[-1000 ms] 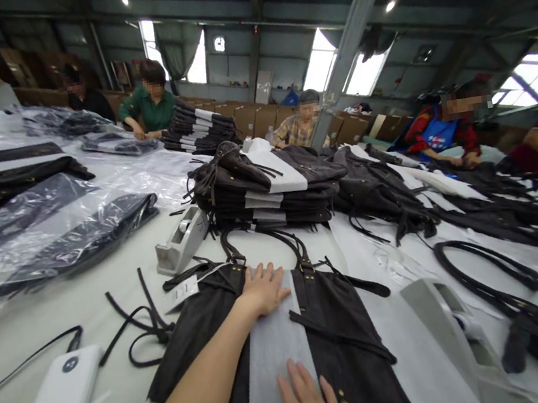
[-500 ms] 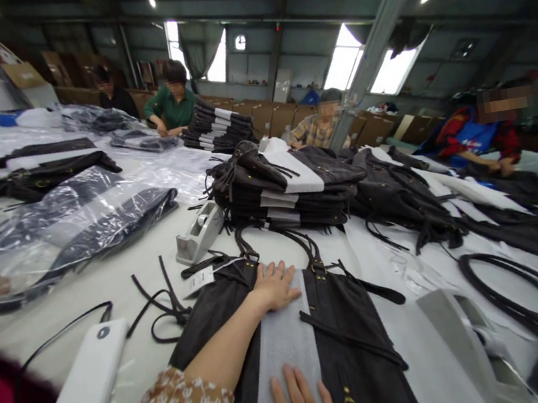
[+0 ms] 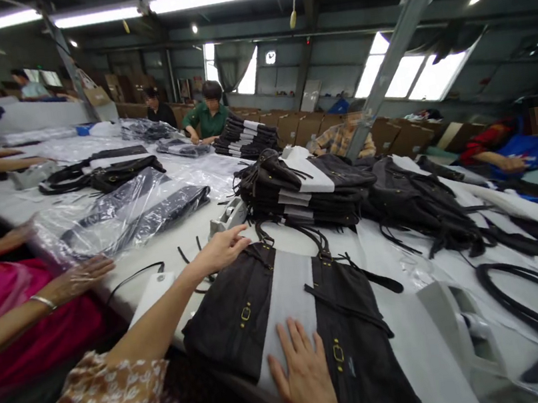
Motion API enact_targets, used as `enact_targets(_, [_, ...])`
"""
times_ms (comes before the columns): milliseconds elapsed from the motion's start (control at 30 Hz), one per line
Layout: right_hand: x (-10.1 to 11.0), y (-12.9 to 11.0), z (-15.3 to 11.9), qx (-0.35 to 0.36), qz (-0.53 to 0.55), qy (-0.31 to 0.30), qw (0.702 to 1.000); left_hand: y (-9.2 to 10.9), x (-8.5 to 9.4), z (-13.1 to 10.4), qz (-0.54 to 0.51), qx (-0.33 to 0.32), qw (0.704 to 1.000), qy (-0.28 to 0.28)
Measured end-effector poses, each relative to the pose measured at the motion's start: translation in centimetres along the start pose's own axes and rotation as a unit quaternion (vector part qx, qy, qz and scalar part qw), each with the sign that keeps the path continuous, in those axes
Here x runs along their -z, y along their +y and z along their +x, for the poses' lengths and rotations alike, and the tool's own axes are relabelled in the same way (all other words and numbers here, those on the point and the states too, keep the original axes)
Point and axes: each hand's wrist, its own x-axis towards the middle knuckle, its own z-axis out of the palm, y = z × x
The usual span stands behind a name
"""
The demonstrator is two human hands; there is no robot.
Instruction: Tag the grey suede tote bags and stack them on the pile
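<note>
A dark handbag (image 3: 370, 375) with gold buckles lies flat on the table in front of me, a pale paper strip (image 3: 289, 286) running down its middle. My right hand (image 3: 305, 374) rests on the lower part of the strip, fingers stretched out. Above the bag's upper left corner is my left hand (image 3: 220, 249), fingers extended and nothing seen in them. Just beyond it stands a grey tape dispenser (image 3: 227, 216), partly hidden by that hand. The bag's handles (image 3: 323, 242) loop away toward the back.
Behind the bag rises a stack of similar bags (image 3: 300, 207). A second tape dispenser (image 3: 476, 339) stands at right, near loose black straps (image 3: 523, 278). At left a co-worker's hands (image 3: 85, 276) touch a plastic-wrapped bag (image 3: 149, 212). A white power bank (image 3: 154, 293) lies beside my left arm.
My left hand has lifted off the paper strip and moved left toward the tape dispenser. My right hand stays on the strip. The view has turned left, showing more of the co-worker in pink.
</note>
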Motion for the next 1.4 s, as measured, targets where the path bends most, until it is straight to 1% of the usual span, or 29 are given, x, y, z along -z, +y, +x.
enact_targets(33, [0.0, 0.0, 0.0, -0.002, 0.002, 0.0, 1.0, -1.3, 0.6, -2.3, 0.005, 0.035, 0.999, 0.022])
enact_targets(100, [-0.1, -0.1, 0.1, -0.001, 0.003, 0.004, 1.0, -3.7, 0.9, -7.1, 0.017, 0.109, 0.992, 0.053])
enact_targets(167, [-0.2, -0.1, 0.2, 0.001, 0.002, 0.009, 1.0, -5.7, 0.3, -11.8, -0.004, 0.175, 0.982, 0.075])
enact_targets(233, [-0.3, -0.2, 0.3, 0.003, -0.005, 0.009, 1.0, -6.8, -0.8, -15.6, -0.079, 0.231, 0.966, 0.089])
enact_targets(300, [-0.2, -0.3, 0.4, 0.004, -0.017, 0.003, 1.0, -7.1, -2.3, -18.4, -0.17, 0.272, 0.942, 0.1])
enact_targets(367, [-0.1, -0.5, 0.4, 0.0, -0.034, -0.005, 0.999, -6.9, -3.9, -19.8, -0.22, 0.296, 0.923, 0.107])
enact_targets(433, [0.0, -0.7, 0.4, -0.006, -0.052, -0.011, 0.999, -6.7, -5.2, -20.2, -0.232, 0.308, 0.916, 0.112])
enact_targets(533, [0.0, -0.9, 0.2, -0.011, -0.072, -0.015, 0.997, -6.3, -6.5, -19.8, -0.246, 0.323, 0.906, 0.12])
enact_targets(700, [-0.1, -0.6, 0.0, -0.014, -0.079, -0.008, 0.997, -6.0, -7.2, -18.7, -0.262, 0.364, 0.883, 0.137])
enact_targets(833, [-0.3, -0.4, -0.1, -0.013, -0.077, -0.011, 0.997, -6.3, -7.6, -18.4, -0.249, 0.375, 0.878, 0.162])
enact_targets(1067, [-0.5, 0.0, 0.1, -0.014, -0.068, -0.016, 0.997, -7.6, -8.0, -18.1, -0.213, 0.296, 0.915, 0.176])
enact_targets(1233, [-0.5, 0.2, 0.2, -0.016, -0.062, -0.031, 0.997, -8.7, -8.8, -18.2, -0.166, 0.259, 0.934, 0.183])
enact_targets(1300, [-0.4, 0.2, 0.2, -0.018, -0.06, -0.038, 0.997, -8.8, -8.6, -18.3, -0.146, 0.255, 0.94, 0.172])
enact_targets(1400, [-0.5, 0.2, 0.2, -0.018, -0.06, -0.045, 0.997, -8.5, -7.2, -17.8, -0.087, 0.239, 0.958, 0.131])
